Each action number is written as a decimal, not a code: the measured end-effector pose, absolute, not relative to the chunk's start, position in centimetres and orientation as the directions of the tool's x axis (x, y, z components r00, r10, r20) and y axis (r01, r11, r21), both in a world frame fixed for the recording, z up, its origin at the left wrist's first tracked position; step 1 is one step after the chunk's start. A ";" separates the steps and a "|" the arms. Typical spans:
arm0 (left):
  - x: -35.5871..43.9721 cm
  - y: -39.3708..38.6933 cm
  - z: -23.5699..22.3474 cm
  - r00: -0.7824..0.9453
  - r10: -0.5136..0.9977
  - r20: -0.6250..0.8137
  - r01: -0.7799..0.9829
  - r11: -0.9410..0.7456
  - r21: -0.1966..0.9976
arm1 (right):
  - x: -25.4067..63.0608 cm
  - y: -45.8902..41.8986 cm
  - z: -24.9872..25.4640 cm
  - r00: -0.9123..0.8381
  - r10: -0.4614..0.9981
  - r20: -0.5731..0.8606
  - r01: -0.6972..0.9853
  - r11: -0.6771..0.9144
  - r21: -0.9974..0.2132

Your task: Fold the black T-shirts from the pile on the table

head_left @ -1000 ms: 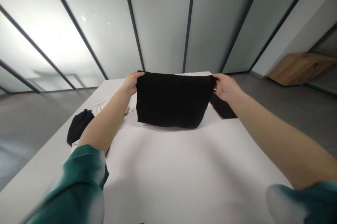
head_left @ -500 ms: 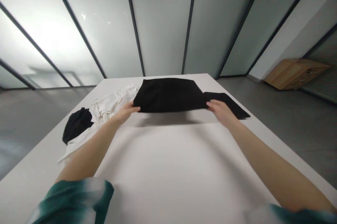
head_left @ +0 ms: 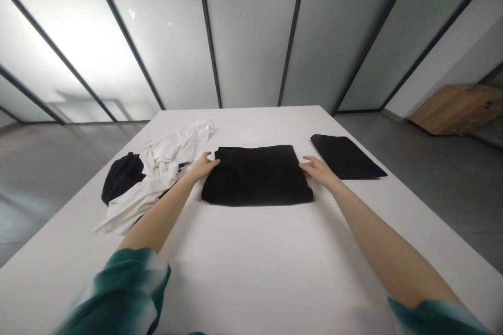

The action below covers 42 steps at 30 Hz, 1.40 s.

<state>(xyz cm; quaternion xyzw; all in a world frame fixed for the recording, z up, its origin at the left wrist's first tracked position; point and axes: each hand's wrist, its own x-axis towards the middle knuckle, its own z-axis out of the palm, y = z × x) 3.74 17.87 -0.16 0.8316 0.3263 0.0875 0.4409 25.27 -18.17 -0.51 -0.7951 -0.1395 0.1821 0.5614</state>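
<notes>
A folded black garment (head_left: 255,175) lies flat in the middle of the white table (head_left: 251,256). My left hand (head_left: 203,166) rests at its left edge, fingers stretched out and touching the cloth. At the garment's right edge my right hand (head_left: 317,170) lies the same way, fingers extended against the fabric. Neither hand grips anything.
A second folded black piece (head_left: 346,157) lies to the right. On the left sits a heap of white cloth (head_left: 157,172) with a bunched black item (head_left: 121,176) beside it. Frosted glass panels stand behind the table, and a wooden cabinet (head_left: 458,107) stands far right.
The black garment, held up by both hands a second ago, has come down flat onto the table. Both hands let go of its corners and now rest at its sides.
</notes>
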 end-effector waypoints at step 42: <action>10.6 19.0 3.2 0.721 0.673 0.167 0.548 -0.700 0.458 | 30.7 -10.3 -0.8 0.920 0.356 0.162 0.369 -0.652 -0.662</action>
